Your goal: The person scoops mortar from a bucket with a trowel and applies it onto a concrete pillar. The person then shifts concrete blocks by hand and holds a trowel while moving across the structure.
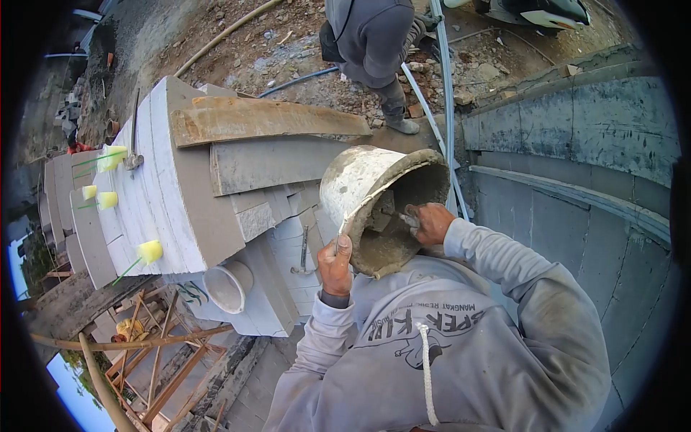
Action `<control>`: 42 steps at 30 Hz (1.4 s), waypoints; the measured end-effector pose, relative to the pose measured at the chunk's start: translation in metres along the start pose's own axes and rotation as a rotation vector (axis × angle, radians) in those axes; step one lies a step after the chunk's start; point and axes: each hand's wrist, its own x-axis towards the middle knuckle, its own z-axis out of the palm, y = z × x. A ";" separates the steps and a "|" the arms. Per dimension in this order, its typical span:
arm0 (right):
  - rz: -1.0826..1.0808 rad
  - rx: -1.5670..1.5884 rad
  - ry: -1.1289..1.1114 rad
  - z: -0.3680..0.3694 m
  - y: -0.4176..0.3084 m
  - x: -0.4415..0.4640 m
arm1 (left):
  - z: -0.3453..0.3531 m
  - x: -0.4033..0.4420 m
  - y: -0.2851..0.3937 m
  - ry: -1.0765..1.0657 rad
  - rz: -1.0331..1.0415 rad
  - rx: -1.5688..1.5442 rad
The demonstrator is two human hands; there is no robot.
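A white bucket (344,176), crusted with grey mortar, is tilted so that its mouth faces me and to the right. My left hand (335,268) is closed on the bucket's near left edge, where the thin handle meets the rim. Inside the mouth, my right hand (432,223) wraps round the handle of a trowel (380,210). The trowel's blade is against the inner wall, which is coated with wet grey mortar (394,248). The bucket's bottom lies in shadow.
Left of me rises a stack of pale blocks (155,180) with planks (270,119) on it. A hammer (304,252) and a smaller pail (229,286) are beside the bucket. Another person (371,50) stands beyond. A block wall (576,209) runs along the right.
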 end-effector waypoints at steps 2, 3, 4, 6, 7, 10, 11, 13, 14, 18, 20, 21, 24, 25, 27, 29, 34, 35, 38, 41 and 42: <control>0.009 0.007 -0.012 -0.013 -0.010 0.009 | -0.017 0.007 0.010 -0.020 0.013 0.023; -0.018 0.005 0.015 -0.022 -0.015 0.013 | -0.024 0.015 0.014 -0.020 0.030 0.013; -0.038 0.004 0.040 -0.030 -0.021 0.013 | -0.032 0.022 0.015 -0.025 0.042 0.000; -0.057 -0.013 0.075 -0.051 -0.026 0.013 | -0.050 0.042 0.002 -0.043 -0.027 -0.192; -0.065 -0.018 0.068 -0.060 -0.029 0.013 | -0.055 0.046 0.007 -0.050 -0.063 -0.248; -0.115 -0.052 0.154 -0.070 -0.040 0.012 | -0.068 0.053 0.011 -0.002 -0.103 -0.341; -0.121 -0.067 0.178 -0.074 -0.044 0.007 | -0.072 0.053 0.008 0.027 -0.108 -0.331; -0.090 -0.106 0.215 -0.081 -0.049 -0.005 | -0.073 0.057 0.002 0.040 -0.110 -0.325; -0.061 -0.099 0.219 -0.085 -0.050 -0.014 | -0.073 0.059 -0.003 0.047 -0.117 -0.383; 0.062 -0.086 0.262 -0.089 -0.047 -0.060 | -0.076 0.067 -0.007 -0.020 -0.217 -0.489; 0.149 -0.081 0.311 -0.094 -0.059 -0.091 | -0.072 0.075 -0.006 -0.205 -0.223 -0.659; 0.155 -0.071 0.378 -0.102 -0.066 -0.107 | -0.068 0.078 -0.002 -0.237 -0.238 -0.642; 0.133 0.005 0.494 -0.131 -0.080 -0.157 | -0.049 0.085 -0.001 -0.285 -0.237 -0.650; 0.178 0.014 0.524 -0.141 -0.082 -0.172 | -0.043 0.088 -0.007 -0.320 -0.221 -0.624; 0.240 0.042 0.554 -0.176 -0.086 -0.210 | -0.032 0.091 -0.015 -0.347 -0.186 -0.574; 0.246 0.065 0.672 -0.229 -0.105 -0.251 | -0.012 0.082 -0.002 -0.296 -0.246 -0.524; 0.218 0.286 1.034 -0.349 -0.103 -0.349 | 0.021 0.076 0.012 -0.273 -0.331 -0.446; 0.146 0.369 1.110 -0.373 -0.097 -0.366 | 0.027 0.076 0.013 -0.269 -0.332 -0.429; 0.164 0.647 1.367 -0.437 -0.060 -0.409 | 0.041 0.074 0.014 -0.237 -0.316 -0.374; 0.175 0.765 1.473 -0.468 -0.026 -0.435 | 0.059 0.064 0.019 -0.216 -0.278 -0.347; 0.141 0.777 1.496 -0.461 -0.019 -0.439 | 0.061 0.065 0.017 -0.232 -0.277 -0.340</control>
